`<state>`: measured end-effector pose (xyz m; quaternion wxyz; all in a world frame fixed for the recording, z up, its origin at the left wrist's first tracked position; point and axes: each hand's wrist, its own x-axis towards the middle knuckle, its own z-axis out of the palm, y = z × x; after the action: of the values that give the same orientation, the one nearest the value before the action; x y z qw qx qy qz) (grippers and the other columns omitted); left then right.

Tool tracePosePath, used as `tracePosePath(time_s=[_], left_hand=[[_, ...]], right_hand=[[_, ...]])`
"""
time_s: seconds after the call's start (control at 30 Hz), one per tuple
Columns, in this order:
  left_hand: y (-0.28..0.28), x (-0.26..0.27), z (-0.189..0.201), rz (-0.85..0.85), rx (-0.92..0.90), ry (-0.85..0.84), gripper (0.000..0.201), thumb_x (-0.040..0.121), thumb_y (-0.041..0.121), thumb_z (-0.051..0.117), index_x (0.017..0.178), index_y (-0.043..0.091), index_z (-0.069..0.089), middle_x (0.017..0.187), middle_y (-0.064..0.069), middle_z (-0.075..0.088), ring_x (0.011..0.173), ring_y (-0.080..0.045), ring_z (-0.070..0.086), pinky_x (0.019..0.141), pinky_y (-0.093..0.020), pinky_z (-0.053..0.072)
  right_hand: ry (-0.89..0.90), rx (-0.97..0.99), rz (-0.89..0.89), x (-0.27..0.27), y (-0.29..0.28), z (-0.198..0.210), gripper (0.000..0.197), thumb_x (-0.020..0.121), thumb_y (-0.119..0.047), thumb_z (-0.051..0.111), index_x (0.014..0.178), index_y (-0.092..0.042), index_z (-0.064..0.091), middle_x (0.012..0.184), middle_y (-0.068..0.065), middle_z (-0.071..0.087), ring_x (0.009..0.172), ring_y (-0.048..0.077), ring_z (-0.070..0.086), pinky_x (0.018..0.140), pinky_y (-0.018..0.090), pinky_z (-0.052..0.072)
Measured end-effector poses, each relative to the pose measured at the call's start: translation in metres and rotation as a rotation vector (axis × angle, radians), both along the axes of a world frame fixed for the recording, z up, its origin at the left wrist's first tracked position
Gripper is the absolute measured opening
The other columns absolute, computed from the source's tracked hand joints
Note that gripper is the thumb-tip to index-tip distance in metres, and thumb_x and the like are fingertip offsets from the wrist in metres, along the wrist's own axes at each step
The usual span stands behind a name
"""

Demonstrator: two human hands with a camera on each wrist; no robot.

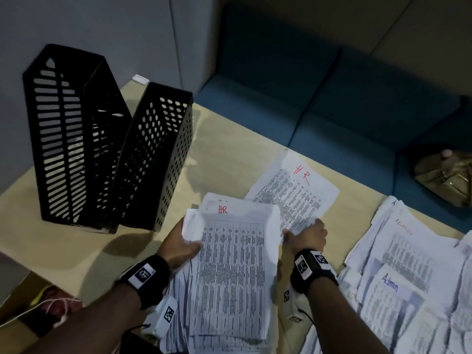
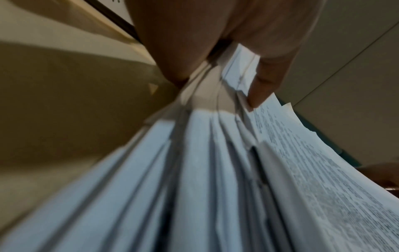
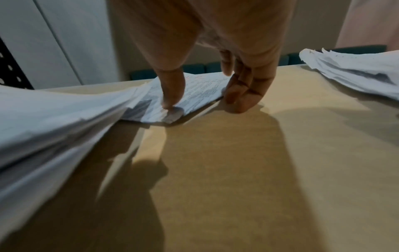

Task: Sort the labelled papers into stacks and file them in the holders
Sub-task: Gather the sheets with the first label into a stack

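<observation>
Two empty black holders stand at the table's left: a slotted holder (image 1: 63,139) and a perforated holder (image 1: 155,154) (image 3: 8,68). My left hand (image 1: 184,241) grips the left edge of a thick stack marked HR (image 1: 235,264) (image 2: 215,187), with the thumb (image 2: 265,81) on top and the fingers hidden beneath. One loose HR sheet (image 1: 293,190) (image 3: 200,88) lies just beyond the stack. My right hand (image 1: 304,233) (image 3: 202,105) pinches its near corner, thumb (image 3: 172,92) pressing on top and fingertips (image 3: 241,100) at its edge on the table.
A spread pile marked Admin (image 1: 408,264) (image 3: 356,71) covers the right of the wooden table (image 1: 229,149). A blue sofa (image 1: 332,98) with a tan bag (image 1: 447,180) runs behind the far edge. A small white object (image 1: 140,78) lies behind the holders.
</observation>
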<state>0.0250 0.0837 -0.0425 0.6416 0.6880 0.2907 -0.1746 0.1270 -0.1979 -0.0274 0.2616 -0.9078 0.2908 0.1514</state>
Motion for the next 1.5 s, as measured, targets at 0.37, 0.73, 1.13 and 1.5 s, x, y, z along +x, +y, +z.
tracePosePath(time_s=[0.37, 0.73, 1.13, 1.5], left_hand=[[-0.008, -0.012, -0.010, 0.105, -0.141, 0.095, 0.057, 0.079, 0.000, 0.073, 0.128, 0.012, 0.049, 0.113, -0.010, 0.066, 0.103, -0.024, 0.063, 0.078, -0.029, 0.053], [0.000, -0.015, -0.002, 0.061, -0.017, 0.071, 0.054, 0.086, 0.005, 0.067, 0.135, 0.015, 0.047, 0.114, -0.002, 0.065, 0.105, -0.019, 0.061, 0.082, -0.028, 0.049], [-0.007, -0.004, 0.002, 0.044, 0.071, 0.044, 0.045, 0.087, 0.018, 0.069, 0.128, 0.013, 0.051, 0.112, -0.005, 0.066, 0.108, -0.027, 0.061, 0.089, -0.035, 0.048], [-0.017, 0.004, 0.019, -0.012, -0.038, -0.081, 0.059, 0.083, 0.024, 0.073, 0.134, 0.036, 0.046, 0.129, 0.016, 0.058, 0.116, -0.012, 0.055, 0.092, -0.030, 0.042]], right_hand=[[0.040, 0.006, -0.098, 0.015, -0.035, -0.004, 0.042, 0.081, -0.023, 0.071, 0.117, -0.008, 0.054, 0.124, 0.019, 0.056, 0.105, 0.036, 0.056, 0.091, 0.038, 0.046], [-0.023, 0.064, -0.036, 0.023, -0.041, 0.012, 0.040, 0.092, -0.019, 0.052, 0.129, -0.005, 0.050, 0.124, 0.024, 0.058, 0.104, 0.040, 0.058, 0.073, 0.035, 0.042], [-0.140, 0.594, -0.030, -0.028, -0.045, 0.055, 0.011, 0.094, -0.015, 0.055, 0.100, -0.022, 0.049, 0.086, -0.001, 0.054, 0.078, 0.021, 0.053, 0.085, 0.032, 0.038], [0.315, -0.107, 0.741, -0.086, 0.000, 0.060, 0.075, 0.078, -0.083, 0.024, 0.089, -0.016, 0.056, 0.087, 0.004, 0.066, 0.077, 0.020, 0.062, 0.067, 0.031, 0.045]])
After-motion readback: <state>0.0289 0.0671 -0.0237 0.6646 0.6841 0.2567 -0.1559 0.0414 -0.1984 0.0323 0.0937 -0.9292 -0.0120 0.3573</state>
